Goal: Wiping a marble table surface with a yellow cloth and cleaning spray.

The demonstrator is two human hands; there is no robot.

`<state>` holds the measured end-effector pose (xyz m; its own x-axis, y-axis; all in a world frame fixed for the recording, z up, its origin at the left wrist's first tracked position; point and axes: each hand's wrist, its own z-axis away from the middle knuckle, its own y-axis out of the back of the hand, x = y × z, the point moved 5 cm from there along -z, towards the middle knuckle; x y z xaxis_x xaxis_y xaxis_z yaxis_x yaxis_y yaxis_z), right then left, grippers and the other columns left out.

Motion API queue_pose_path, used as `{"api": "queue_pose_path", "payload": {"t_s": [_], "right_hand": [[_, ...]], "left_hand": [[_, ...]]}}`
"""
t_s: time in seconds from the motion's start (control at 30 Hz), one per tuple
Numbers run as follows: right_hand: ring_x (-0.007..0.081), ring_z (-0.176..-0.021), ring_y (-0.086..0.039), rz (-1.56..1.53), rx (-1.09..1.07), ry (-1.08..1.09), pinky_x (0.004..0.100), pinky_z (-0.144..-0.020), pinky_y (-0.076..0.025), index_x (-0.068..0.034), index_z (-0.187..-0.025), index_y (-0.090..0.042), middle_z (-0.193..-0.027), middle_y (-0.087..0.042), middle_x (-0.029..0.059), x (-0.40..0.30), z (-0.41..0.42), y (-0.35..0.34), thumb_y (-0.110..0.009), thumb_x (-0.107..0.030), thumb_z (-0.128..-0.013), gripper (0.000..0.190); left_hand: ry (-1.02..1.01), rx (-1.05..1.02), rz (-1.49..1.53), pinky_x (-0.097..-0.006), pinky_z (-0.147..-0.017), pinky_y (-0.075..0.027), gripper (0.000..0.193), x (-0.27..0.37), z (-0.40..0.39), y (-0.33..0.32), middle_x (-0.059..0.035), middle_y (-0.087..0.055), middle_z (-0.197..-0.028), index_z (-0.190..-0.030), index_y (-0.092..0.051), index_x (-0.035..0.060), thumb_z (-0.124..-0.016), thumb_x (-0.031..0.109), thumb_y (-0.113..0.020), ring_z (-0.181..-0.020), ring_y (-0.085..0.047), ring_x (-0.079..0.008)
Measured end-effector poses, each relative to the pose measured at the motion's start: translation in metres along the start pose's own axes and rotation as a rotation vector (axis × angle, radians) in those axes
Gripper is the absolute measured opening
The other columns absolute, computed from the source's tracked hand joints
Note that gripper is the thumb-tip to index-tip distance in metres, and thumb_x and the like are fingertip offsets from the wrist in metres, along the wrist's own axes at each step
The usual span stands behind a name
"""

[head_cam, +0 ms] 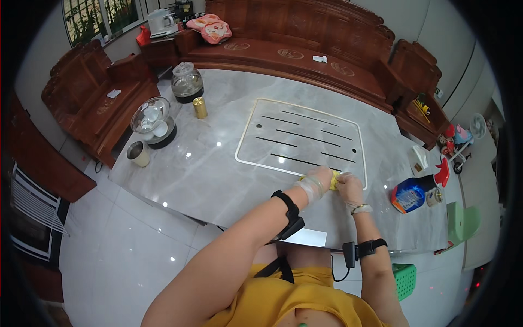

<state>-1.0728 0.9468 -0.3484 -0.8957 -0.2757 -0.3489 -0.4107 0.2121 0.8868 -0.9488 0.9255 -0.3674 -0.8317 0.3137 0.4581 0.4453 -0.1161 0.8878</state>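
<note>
Both hands wear clear plastic gloves and meet at the near edge of a pale-rimmed, slotted tray panel [302,137] set into a grey marble-look table [204,171]. My left hand [318,182] is closed on a yellow cloth [334,180], which shows between the two hands. From the other side my right hand [350,187] pinches the same cloth with its fingers. Most of the cloth is hidden under the hands. A blue spray bottle with a red trigger head [412,196] stands to the right of my right hand.
A small jar [434,197] and a tissue box [419,160] stand at the right. Toward the left are a glass kettle [186,81], a gold canister [200,108], a glass-covered cup holder [153,122] and a beige cup [139,154]. White paper [308,237] lies at the near edge.
</note>
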Motion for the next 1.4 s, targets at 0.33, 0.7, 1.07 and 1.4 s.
{"api": "queue_pose_path", "payload": {"t_s": [0.33, 0.7, 1.07, 1.4], "right_hand": [[0.0298, -0.075, -0.063, 0.04, -0.197, 0.23, 0.0413, -0.06, -0.049, -0.004, -0.07, -0.066, -0.078, -0.062, 0.0157, -0.196, -0.066, -0.116, -0.06, -0.015, -0.072, 0.013], [0.0319, -0.079, -0.063, -0.112, -0.07, 0.321, 0.0401, -0.067, -0.051, -0.001, -0.075, -0.064, -0.082, -0.063, 0.0158, -0.216, -0.069, -0.136, -0.055, -0.012, -0.076, 0.015], [0.0334, -0.071, -0.064, 0.066, -0.457, 0.193, 0.0413, -0.063, -0.051, -0.002, -0.072, -0.067, -0.07, -0.064, 0.0192, 0.007, -0.054, 0.0, -0.067, -0.019, -0.066, 0.018], [0.0331, -0.074, -0.064, 0.057, -0.481, -0.025, 0.0375, -0.069, -0.051, -0.007, -0.073, -0.069, -0.075, -0.065, 0.0174, 0.115, -0.032, 0.042, -0.073, -0.023, -0.061, 0.02]], "left_hand": [[0.258, 0.054, 0.129, -0.0384, -0.075, -0.049, 0.023, -0.209, 0.078, 0.103, -0.0163, -0.065, -0.089, -0.09, -0.068, 0.0065, -0.068, 0.013, -0.065, -0.086, -0.063, -0.0298], [0.397, 0.11, -0.007, -0.0359, -0.074, -0.049, 0.021, -0.222, 0.089, 0.119, -0.0145, -0.065, -0.085, -0.083, -0.067, 0.0057, -0.063, 0.008, -0.069, -0.08, -0.063, -0.0285], [0.009, -0.193, -0.214, -0.0405, -0.073, -0.05, 0.026, -0.003, -0.036, 0.0, -0.0156, -0.066, -0.084, -0.092, -0.067, 0.0068, -0.068, 0.014, -0.065, -0.082, -0.063, -0.0326], [-0.236, -0.404, -0.359, -0.0385, -0.068, -0.052, 0.018, 0.129, -0.086, -0.028, -0.0133, -0.067, -0.083, -0.085, -0.07, 0.009, -0.069, 0.015, -0.067, -0.081, -0.065, -0.0296]]}}
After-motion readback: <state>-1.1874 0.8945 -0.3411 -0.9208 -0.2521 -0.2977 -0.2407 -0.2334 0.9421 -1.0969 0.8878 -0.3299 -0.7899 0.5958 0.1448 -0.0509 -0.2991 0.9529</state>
